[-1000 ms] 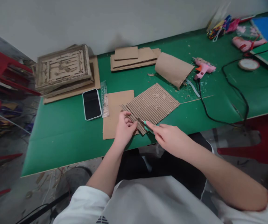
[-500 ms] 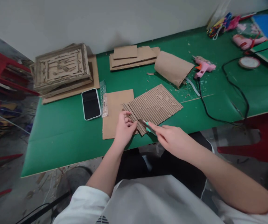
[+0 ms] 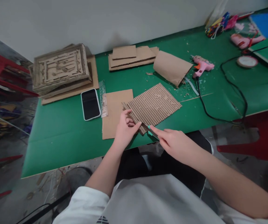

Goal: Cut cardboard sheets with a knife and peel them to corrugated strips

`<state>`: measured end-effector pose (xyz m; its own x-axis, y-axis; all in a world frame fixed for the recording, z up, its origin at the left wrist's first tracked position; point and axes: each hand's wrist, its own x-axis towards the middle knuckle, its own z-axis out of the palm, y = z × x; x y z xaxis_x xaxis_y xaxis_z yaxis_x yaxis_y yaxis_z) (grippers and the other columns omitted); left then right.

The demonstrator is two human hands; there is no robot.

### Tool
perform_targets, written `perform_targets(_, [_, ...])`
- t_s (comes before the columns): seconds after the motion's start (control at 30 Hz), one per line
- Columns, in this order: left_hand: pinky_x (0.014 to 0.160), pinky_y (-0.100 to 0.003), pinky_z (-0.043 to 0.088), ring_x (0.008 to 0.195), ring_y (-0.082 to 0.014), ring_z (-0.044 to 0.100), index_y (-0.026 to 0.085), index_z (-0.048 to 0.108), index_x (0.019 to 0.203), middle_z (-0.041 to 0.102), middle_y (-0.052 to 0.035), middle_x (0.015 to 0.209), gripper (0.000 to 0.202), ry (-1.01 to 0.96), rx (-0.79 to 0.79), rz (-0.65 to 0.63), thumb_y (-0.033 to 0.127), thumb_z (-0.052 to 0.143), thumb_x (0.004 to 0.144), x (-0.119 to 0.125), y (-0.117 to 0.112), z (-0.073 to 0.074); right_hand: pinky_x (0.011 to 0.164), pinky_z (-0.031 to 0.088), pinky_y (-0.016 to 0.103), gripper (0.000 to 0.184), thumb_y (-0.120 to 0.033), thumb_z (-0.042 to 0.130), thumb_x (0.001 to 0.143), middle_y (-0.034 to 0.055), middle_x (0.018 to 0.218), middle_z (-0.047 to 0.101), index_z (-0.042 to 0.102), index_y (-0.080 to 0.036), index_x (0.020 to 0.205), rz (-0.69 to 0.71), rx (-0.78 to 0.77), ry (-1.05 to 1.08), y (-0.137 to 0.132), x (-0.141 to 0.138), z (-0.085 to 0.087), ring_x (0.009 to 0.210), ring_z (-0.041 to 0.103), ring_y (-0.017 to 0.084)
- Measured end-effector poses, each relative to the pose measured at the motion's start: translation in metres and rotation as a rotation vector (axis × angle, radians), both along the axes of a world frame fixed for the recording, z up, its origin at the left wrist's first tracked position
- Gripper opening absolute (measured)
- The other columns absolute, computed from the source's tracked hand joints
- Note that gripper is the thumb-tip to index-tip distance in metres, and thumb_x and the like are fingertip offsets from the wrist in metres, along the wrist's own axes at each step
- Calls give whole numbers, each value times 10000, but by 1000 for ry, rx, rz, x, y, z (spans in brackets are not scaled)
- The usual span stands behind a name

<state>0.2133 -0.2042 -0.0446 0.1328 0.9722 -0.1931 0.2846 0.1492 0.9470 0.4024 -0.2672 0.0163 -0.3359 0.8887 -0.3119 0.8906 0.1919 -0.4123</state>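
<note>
A ribbed sheet of corrugated cardboard [image 3: 157, 101] lies at an angle near the table's front edge. My left hand [image 3: 127, 127] is closed on its left edge strip, with the fingers curled and the thumb stretched toward the blade. My right hand [image 3: 172, 140] grips a utility knife [image 3: 153, 133] with a green-and-dark handle, index finger along its top. The knife's blade touches the sheet beside the edge strip, close to my left thumb. A flat brown cardboard piece [image 3: 115, 99] lies partly beneath the sheet and my left hand. A clear ruler [image 3: 103, 99] rests along that piece's left side.
Left of the ruler lies a phone [image 3: 90, 104]. Behind are a framed cardboard maze [image 3: 61, 67], stacked cardboard pieces [image 3: 131, 59] and a curled brown sheet [image 3: 171, 67]. A pink glue gun [image 3: 202, 66] with a black cord [image 3: 237, 87] sits right, near a tape roll [image 3: 247, 61].
My right hand and the knife have moved a little toward the front edge and right. My left thumb now reaches farther right, nearer the blade. The view has shifted slightly.
</note>
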Motion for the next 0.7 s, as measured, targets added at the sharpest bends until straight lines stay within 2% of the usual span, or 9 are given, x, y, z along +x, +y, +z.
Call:
perform_targets(0.1, [528,-192,393,523,-75,465,263,320,1229,416,86,582,630,64,33,-35,224,640,688,1,-1,-2,557,357,243,492,-200,333,852,42,737,577,344,-232,1343,23,9,-57,0,-4,1,612,557,150])
perform_targets(0.2, [521,-187,389,494,-59,438,258,328,1223,433,84,589,608,28,20,-15,206,626,696,3,-2,-5,534,341,245,494,-206,325,850,38,710,579,343,-236,1344,37,5,-98,-1,-5,4,580,551,154])
perform_targets(0.4, [529,-183,395,498,-55,443,263,333,1212,436,84,595,595,10,-1,-28,208,625,697,1,-1,-7,571,381,243,495,-184,308,843,45,739,615,362,-217,1334,-8,-31,-1,-10,0,9,620,567,151])
perform_targets(0.53, [530,-191,408,499,-63,460,257,318,1222,410,90,578,603,-35,-42,-54,211,621,702,0,1,-4,618,402,253,495,-191,291,854,43,811,621,339,-238,1344,-79,-12,78,-15,0,6,677,575,150])
perform_targets(0.7, [501,-182,385,458,-51,417,249,319,1215,373,99,569,599,-82,-74,-59,190,615,698,0,2,-1,563,385,248,526,-201,289,859,42,794,580,244,-238,1382,-103,-55,35,-20,-16,-3,646,566,153])
